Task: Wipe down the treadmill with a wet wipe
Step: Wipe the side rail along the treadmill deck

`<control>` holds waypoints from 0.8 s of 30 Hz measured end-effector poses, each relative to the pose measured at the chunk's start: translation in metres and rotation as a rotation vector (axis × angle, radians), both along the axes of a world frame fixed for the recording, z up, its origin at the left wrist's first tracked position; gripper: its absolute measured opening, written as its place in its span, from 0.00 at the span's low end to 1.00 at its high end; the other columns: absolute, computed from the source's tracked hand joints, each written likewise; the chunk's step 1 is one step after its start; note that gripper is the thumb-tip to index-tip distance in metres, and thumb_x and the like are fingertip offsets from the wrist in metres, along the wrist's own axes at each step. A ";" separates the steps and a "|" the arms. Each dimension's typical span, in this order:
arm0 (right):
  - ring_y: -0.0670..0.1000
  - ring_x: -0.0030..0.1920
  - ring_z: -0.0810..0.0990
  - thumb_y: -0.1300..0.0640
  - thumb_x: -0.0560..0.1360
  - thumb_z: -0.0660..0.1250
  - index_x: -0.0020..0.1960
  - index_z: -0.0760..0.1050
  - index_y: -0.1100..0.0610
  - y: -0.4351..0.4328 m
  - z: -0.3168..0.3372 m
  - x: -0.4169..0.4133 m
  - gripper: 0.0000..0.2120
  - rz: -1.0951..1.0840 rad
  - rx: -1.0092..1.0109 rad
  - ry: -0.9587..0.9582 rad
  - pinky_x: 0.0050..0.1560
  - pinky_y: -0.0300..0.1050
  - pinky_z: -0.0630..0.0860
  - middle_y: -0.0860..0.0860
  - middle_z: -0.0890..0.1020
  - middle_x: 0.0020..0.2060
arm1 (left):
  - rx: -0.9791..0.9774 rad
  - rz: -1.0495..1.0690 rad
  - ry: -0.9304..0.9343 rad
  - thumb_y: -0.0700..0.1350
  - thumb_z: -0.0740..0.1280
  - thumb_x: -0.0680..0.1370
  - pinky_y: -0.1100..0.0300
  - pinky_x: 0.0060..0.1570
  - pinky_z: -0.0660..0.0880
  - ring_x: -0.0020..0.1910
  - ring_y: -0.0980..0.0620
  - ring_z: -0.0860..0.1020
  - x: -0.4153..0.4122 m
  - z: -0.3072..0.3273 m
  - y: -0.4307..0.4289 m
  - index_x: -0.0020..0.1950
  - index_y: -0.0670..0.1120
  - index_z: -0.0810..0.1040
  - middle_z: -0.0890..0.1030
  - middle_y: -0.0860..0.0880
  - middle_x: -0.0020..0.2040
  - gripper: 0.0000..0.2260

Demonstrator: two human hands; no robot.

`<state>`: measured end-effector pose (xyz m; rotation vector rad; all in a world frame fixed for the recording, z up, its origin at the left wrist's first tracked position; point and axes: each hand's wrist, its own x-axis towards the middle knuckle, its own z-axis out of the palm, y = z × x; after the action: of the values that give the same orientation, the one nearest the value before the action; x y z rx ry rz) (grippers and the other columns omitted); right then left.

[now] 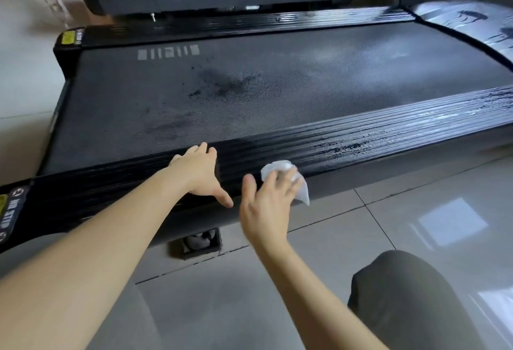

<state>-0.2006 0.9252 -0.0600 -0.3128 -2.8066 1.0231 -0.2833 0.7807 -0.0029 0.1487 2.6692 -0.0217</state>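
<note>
While I'm leaning over the treadmill (277,86) | L hand (198,175) is lying flat on near side rail (388,130), fingers straight | R hand (268,205) is pressing wet wipe (277,168) onto same rail, fingers spread.

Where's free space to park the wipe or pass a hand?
Belt is bare from far rail to near rail. Near rail is free right of the wipe. Floor tiles between it and the knee are bare. Crowded: rail stretch under left hand and right hand.
</note>
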 end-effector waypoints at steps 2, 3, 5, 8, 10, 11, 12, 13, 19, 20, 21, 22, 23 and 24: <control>0.67 0.79 0.57 0.42 0.83 0.49 0.71 0.70 0.62 -0.008 -0.012 0.016 0.29 0.201 0.285 0.105 0.79 0.64 0.53 0.68 0.67 0.73 | 0.002 -0.003 -0.002 0.74 0.76 0.60 0.42 0.79 0.54 0.83 0.46 0.43 -0.001 -0.002 -0.002 0.84 0.45 0.44 0.43 0.45 0.84 0.67; 0.65 0.79 0.57 0.40 0.83 0.50 0.73 0.68 0.63 -0.006 -0.017 0.018 0.31 0.308 0.336 0.126 0.79 0.61 0.54 0.65 0.67 0.74 | 0.002 -0.007 -0.001 0.74 0.75 0.60 0.42 0.78 0.55 0.83 0.47 0.43 -0.002 -0.002 -0.002 0.84 0.45 0.44 0.43 0.45 0.84 0.66; 0.61 0.78 0.62 0.41 0.84 0.52 0.73 0.68 0.62 0.012 -0.014 0.011 0.30 0.495 0.380 0.183 0.79 0.54 0.56 0.60 0.69 0.74 | 0.007 -0.011 0.007 0.73 0.75 0.61 0.42 0.78 0.55 0.83 0.47 0.44 -0.001 -0.001 -0.002 0.84 0.45 0.44 0.43 0.45 0.84 0.65; 0.59 0.70 0.71 0.45 0.83 0.56 0.64 0.74 0.59 0.067 -0.003 -0.016 0.21 0.571 0.394 0.239 0.72 0.50 0.64 0.56 0.75 0.64 | 0.025 -0.012 -0.001 0.74 0.76 0.60 0.42 0.78 0.54 0.83 0.47 0.43 0.003 0.001 -0.002 0.84 0.46 0.44 0.43 0.46 0.84 0.66; 0.59 0.68 0.72 0.43 0.83 0.54 0.61 0.75 0.59 0.112 -0.003 -0.036 0.21 0.432 0.453 0.216 0.69 0.52 0.67 0.55 0.76 0.61 | 0.035 -0.009 -0.013 0.74 0.76 0.60 0.42 0.79 0.53 0.83 0.46 0.42 0.004 0.003 -0.002 0.84 0.46 0.44 0.42 0.45 0.84 0.66; 0.60 0.70 0.71 0.41 0.83 0.52 0.62 0.75 0.59 0.133 -0.006 -0.043 0.24 0.339 0.487 0.168 0.69 0.53 0.67 0.56 0.76 0.64 | 0.036 -0.010 -0.016 0.73 0.76 0.60 0.42 0.79 0.52 0.83 0.46 0.42 0.005 0.004 -0.002 0.84 0.46 0.43 0.42 0.45 0.84 0.66; 0.60 0.73 0.69 0.38 0.82 0.49 0.65 0.74 0.59 0.148 -0.008 -0.049 0.29 0.244 0.516 0.100 0.71 0.54 0.65 0.58 0.74 0.68 | 0.038 -0.010 -0.015 0.73 0.76 0.60 0.42 0.79 0.53 0.83 0.46 0.42 0.005 0.005 -0.001 0.84 0.46 0.43 0.42 0.45 0.84 0.66; 0.60 0.76 0.65 0.36 0.81 0.46 0.69 0.72 0.59 0.154 -0.009 -0.051 0.33 0.159 0.535 0.038 0.74 0.55 0.62 0.59 0.72 0.73 | 0.039 -0.010 -0.015 0.73 0.76 0.60 0.42 0.79 0.52 0.83 0.46 0.42 0.006 0.005 -0.001 0.84 0.46 0.43 0.42 0.45 0.84 0.66; 0.62 0.67 0.70 0.38 0.82 0.51 0.61 0.74 0.59 0.041 -0.013 -0.048 0.26 0.396 0.492 0.165 0.71 0.55 0.65 0.58 0.75 0.63 | 0.022 -0.016 0.019 0.73 0.76 0.61 0.43 0.79 0.54 0.83 0.46 0.44 0.005 0.006 -0.002 0.84 0.46 0.45 0.44 0.46 0.84 0.65; 0.61 0.67 0.71 0.41 0.83 0.52 0.61 0.74 0.59 0.022 -0.010 -0.049 0.23 0.522 0.463 0.216 0.70 0.54 0.65 0.57 0.75 0.63 | 0.019 -0.023 0.034 0.71 0.75 0.63 0.43 0.79 0.55 0.83 0.47 0.44 0.005 0.004 -0.003 0.84 0.46 0.45 0.44 0.46 0.84 0.62; 0.60 0.68 0.71 0.44 0.83 0.52 0.62 0.75 0.59 0.010 -0.006 -0.053 0.22 0.621 0.451 0.251 0.71 0.54 0.66 0.57 0.76 0.65 | 0.021 -0.024 0.043 0.69 0.75 0.65 0.43 0.79 0.55 0.83 0.47 0.45 0.004 0.003 -0.003 0.84 0.46 0.46 0.44 0.46 0.84 0.60; 0.59 0.70 0.71 0.45 0.83 0.52 0.63 0.75 0.58 0.008 -0.002 -0.059 0.22 0.684 0.453 0.262 0.71 0.53 0.66 0.57 0.76 0.67 | 0.023 -0.022 0.043 0.69 0.75 0.64 0.43 0.78 0.55 0.83 0.47 0.45 0.004 0.003 -0.004 0.84 0.46 0.46 0.44 0.46 0.84 0.60; 0.58 0.71 0.70 0.45 0.84 0.52 0.63 0.76 0.58 0.014 -0.001 -0.068 0.22 0.717 0.462 0.264 0.71 0.53 0.67 0.57 0.76 0.68 | 0.020 -0.022 0.036 0.72 0.75 0.62 0.43 0.78 0.55 0.83 0.46 0.45 0.003 0.003 -0.004 0.84 0.47 0.46 0.45 0.46 0.84 0.63; 0.58 0.72 0.70 0.45 0.84 0.51 0.63 0.76 0.58 0.024 0.001 -0.075 0.22 0.720 0.478 0.257 0.70 0.53 0.67 0.57 0.75 0.69 | 0.016 -0.022 0.027 0.75 0.74 0.59 0.43 0.78 0.56 0.83 0.46 0.46 0.003 0.004 -0.004 0.84 0.47 0.46 0.45 0.46 0.84 0.66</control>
<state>-0.2757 0.9489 -0.0588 0.8623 -2.8209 0.3807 -0.2805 0.7765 0.0011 0.1846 2.6947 -0.0102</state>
